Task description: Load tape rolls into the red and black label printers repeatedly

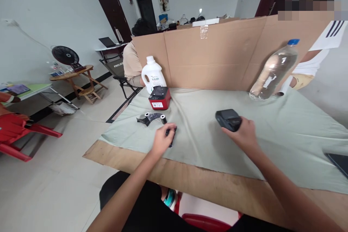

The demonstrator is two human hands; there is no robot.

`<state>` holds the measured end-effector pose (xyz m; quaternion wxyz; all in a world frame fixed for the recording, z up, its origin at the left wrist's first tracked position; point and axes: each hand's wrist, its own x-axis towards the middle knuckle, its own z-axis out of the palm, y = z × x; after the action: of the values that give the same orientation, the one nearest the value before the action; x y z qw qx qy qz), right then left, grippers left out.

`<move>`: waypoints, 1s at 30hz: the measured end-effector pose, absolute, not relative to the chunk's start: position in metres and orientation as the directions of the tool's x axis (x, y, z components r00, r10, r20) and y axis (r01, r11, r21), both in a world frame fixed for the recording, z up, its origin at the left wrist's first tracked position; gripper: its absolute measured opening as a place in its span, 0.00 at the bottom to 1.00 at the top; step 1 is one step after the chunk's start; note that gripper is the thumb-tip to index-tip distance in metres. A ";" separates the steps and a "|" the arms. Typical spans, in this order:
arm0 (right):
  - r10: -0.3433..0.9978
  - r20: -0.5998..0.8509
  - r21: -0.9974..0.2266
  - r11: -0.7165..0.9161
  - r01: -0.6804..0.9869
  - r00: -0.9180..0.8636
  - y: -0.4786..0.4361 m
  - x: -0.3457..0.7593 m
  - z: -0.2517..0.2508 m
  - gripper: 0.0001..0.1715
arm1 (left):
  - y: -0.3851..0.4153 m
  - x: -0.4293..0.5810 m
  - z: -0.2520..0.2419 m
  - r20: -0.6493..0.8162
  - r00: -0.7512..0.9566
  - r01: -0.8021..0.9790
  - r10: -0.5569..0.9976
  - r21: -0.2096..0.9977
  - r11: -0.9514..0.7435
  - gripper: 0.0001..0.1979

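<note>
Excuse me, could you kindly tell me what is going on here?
A person's right hand holds a black device over the cloth, while the left hand is at a slim dark object. Beyond the left hand lies a dark strip with two rolls; behind that stand a red box and a white jug. A clear bottle is by the cardboard.

Panel (212,61) stood behind cloth (195,141), jug (156,76) left and bottle (274,69) right before it, desktop unit (160,99) sat before jug, strip (154,116) with 2 rolls (163,119) lay nearer, small item (172,140) at left hand (163,137), handheld device (227,119) in right hand (244,134).
</note>
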<state>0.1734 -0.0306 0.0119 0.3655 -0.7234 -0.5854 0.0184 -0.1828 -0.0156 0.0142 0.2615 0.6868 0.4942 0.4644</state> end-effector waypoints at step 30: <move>0.966 0.243 -0.777 0.140 0.613 0.088 -0.057 0.133 -0.035 0.56 | 0.019 -0.051 -0.023 0.128 0.352 0.667 0.927 0.661 -0.344 0.34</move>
<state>0.1332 -0.0569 -0.0351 0.4022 -0.6181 -0.6388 0.2193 -0.0509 0.0190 -0.0234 0.2588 0.7803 0.5107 0.2516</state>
